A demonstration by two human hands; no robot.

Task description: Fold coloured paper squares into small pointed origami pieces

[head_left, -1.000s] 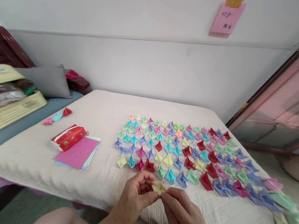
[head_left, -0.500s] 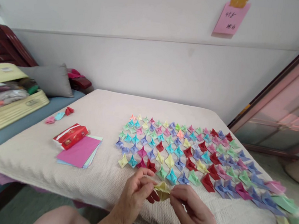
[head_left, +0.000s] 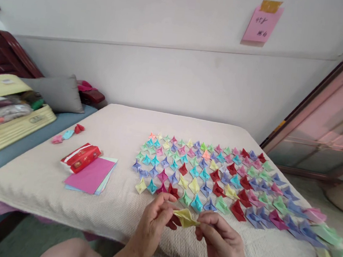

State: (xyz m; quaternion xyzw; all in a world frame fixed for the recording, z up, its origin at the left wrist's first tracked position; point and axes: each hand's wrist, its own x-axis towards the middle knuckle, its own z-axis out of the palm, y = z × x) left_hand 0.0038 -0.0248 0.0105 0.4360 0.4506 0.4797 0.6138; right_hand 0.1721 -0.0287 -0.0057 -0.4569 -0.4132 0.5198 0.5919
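A small yellow origami boat is held up between my two hands, above the front of the covered table. My left hand pinches its left tip between thumb and fingers. At the opposite tip, my right hand grips it with thumb and forefinger. The folded piece is tilted, its left end slightly higher. Just behind my hands lie rows of similar folded paper pieces in many colours, among them a light blue one and a dark red one.
Left of the rows, a red tissue pack rests partly on a stack of coloured paper. Further left lie a few small folded pieces. A pale yellow box and a grey pillow sit beyond the cream cover.
The yellow boat has turned in my fingers and now shows more of its side. My right hand has shifted slightly; the other things lie as before.
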